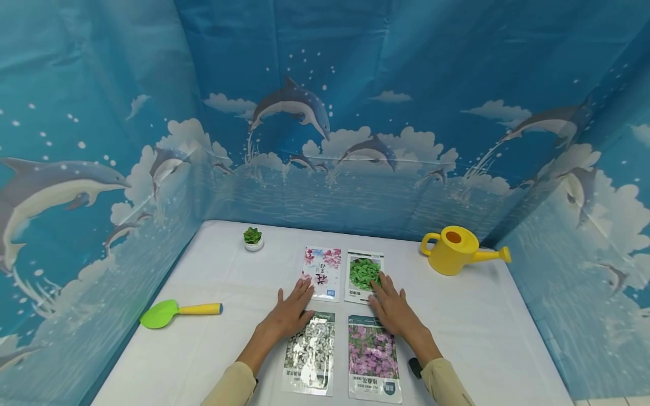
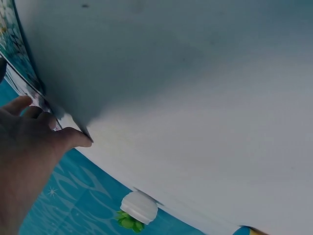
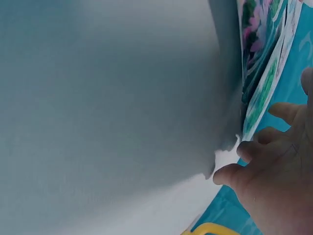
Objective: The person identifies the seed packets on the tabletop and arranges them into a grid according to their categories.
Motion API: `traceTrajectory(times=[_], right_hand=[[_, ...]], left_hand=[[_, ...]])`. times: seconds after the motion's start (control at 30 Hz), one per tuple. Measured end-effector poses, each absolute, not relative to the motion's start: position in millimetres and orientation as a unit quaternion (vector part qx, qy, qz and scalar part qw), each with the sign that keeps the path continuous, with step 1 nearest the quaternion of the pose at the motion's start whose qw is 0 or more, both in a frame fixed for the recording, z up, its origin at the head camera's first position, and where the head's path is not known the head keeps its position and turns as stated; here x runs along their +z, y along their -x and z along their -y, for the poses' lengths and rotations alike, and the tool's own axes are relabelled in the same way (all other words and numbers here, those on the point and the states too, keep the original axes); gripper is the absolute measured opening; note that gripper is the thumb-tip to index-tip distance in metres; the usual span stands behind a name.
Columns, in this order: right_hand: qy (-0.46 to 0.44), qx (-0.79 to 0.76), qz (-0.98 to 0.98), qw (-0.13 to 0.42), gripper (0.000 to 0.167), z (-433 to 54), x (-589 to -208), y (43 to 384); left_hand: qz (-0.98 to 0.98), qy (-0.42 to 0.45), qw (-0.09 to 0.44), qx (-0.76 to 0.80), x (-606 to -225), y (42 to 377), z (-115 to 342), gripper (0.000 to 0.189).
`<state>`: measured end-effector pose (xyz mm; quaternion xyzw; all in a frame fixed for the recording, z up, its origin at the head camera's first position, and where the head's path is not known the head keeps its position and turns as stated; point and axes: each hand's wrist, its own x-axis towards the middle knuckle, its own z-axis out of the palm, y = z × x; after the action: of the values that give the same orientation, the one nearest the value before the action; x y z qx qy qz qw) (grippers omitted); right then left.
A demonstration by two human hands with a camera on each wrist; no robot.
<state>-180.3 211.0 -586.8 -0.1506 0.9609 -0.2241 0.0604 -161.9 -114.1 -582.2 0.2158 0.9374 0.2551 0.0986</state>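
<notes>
Several seed packets lie in two rows on the white table. The far row has a packet with pink blossoms (image 1: 327, 265) and one with green leaves (image 1: 361, 276); nearer are a white-flower packet (image 1: 310, 352) and a purple-flower packet (image 1: 373, 355). My left hand (image 1: 289, 313) spreads its fingers over the near-left edge of the pink-blossom packet, its thumb by the top of the white-flower one. With fingers extended, my right hand (image 1: 398, 313) reaches over the right edge of the green-leaf packet, close to the purple-flower packet's top. Neither hand grips anything.
A green trowel with a yellow handle (image 1: 200, 309) lies at the left. At the back stands a small potted succulent (image 1: 253, 239). A yellow watering can (image 1: 452, 254) is at the back right, spout pointing right. Dolphin-printed curtains (image 1: 325, 192) enclose the table's back and sides.
</notes>
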Motion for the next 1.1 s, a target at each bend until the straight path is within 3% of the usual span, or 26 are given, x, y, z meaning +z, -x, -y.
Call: traceTrajectory(times=[0.2, 0.4, 0.7, 1.1], right_hand=[[0.139, -0.241, -0.96, 0.036, 0.064, -212.4, -579.7, 165.6], [0.148, -0.223, -0.964, 0.011, 0.072, -207.5, -569.7, 125.7], [0.182, -0.208, -0.957, 0.085, 0.091, -195.0, -574.9, 64.4], [0.196, -0.222, -0.949, 0.109, 0.086, -190.6, -588.7, 52.4]], left_hand=[[-0.935, -0.227, 0.069, 0.263, -581.9, 155.9, 116.6, 0.068], [-0.936, -0.236, 0.043, 0.257, -572.4, 128.4, 112.6, 0.075], [-0.931, -0.251, 0.063, 0.256, -573.0, 77.3, 95.2, 0.085], [-0.939, -0.257, 0.053, 0.221, -598.4, 60.6, 88.5, 0.09]])
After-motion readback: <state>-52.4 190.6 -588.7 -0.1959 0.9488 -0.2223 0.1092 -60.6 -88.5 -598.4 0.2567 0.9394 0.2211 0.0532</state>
